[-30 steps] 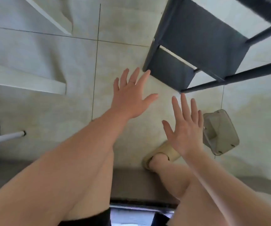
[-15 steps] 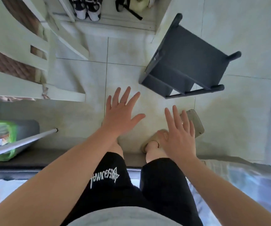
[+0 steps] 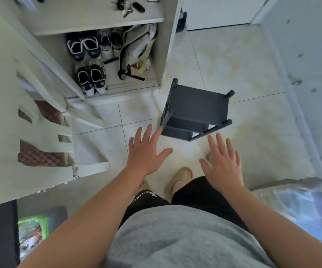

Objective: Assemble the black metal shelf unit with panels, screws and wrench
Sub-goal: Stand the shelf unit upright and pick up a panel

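Task item: the black shelf unit (image 3: 199,105) stood upright on the tiled floor (image 3: 249,60). Its top panel faced the camera, lower tiers showed beneath its near edge, and round-capped posts stood at the corners.
Left hand: the left hand (image 3: 146,151) was held out palm down on the near side of the shelf unit, with a ring (image 3: 145,139) on one finger.
Left grip: spread wide, fingers straight and apart, nothing in it. The forefinger tip lay beside the unit's near left corner; contact could not be established.
Right hand: the right hand (image 3: 224,165) was held out palm down on the near side of the shelf unit, below its right corner and apart from it.
Right grip: flat and open, fingers straight, nothing in it.
Cabinet: a pale cabinet (image 3: 169,45) stood beyond and left of the shelf unit, its side panel just beside the unit's far left post.
Cabinet contents: shoes (image 3: 90,78) and a bag (image 3: 137,49) lay on the lower level, with keys (image 3: 125,6) on the level above.
Chair: a pale chair (image 3: 5,113) with a brown quilted cushion stood well left of the shelf unit.
Footwear: a beige slipper (image 3: 181,176) rested on the floor on the near side of the shelf unit, between the two hands.
Other: a green packet (image 3: 32,227) lay well apart from the shelf unit, to its near left.
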The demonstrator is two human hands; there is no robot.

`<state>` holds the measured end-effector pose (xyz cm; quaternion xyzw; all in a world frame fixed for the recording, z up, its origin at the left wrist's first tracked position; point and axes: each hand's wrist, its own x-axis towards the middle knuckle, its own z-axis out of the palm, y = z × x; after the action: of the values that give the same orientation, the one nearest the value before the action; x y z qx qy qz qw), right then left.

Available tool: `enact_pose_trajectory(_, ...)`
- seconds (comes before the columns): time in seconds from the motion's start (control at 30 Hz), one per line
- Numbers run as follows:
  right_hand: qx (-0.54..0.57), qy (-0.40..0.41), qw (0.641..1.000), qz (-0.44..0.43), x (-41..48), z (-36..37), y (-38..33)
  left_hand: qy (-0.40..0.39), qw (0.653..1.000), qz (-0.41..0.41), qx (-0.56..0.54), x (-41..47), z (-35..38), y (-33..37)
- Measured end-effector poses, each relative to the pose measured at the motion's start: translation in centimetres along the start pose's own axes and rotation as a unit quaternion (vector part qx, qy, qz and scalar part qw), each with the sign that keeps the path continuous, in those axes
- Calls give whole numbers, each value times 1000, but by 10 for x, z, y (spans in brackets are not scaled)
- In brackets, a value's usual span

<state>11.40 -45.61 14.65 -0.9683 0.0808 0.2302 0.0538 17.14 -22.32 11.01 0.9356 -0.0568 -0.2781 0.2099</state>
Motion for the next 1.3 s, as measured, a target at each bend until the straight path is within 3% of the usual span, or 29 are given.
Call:
enact_pose_trajectory(0.23, 56, 0, 998, 25, 49, -14, 42, -26, 999, -26, 8, 53, -11, 43)
enact_pose_trajectory(0.53, 51, -54, 997, -32, 154, -44, 114, -68, 990, -118, 24, 138, -12, 96)
enact_pose_trajectory(0.7, 39, -104, 993, -45, 201, -38, 136, -77, 981, -176, -15, 181, -3, 101)
enact_pose_trajectory(0.8, 86, -153, 984, -20, 220, -31, 142, -62, 973, -209, -70, 202, -3, 102)
enact_pose_trajectory(0.93, 209, -218, 951, 61, 253, -18, 146, -44, 921, -310, -230, 237, 7, 98)
enact_pose_trajectory(1.03, 277, -219, 927, 123, 277, -5, 147, -43, 884, -366, -287, 265, 19, 90)
enact_pose_trajectory(1.17, 316, -194, 910, 186, 305, 4, 147, -53, 877, -375, -297, 294, 31, 76)
enact_pose_trajectory(1.3, 437, -202, 826, 292, 321, 16, 143, -84, 880, -365, -292, 312, 38, 62)
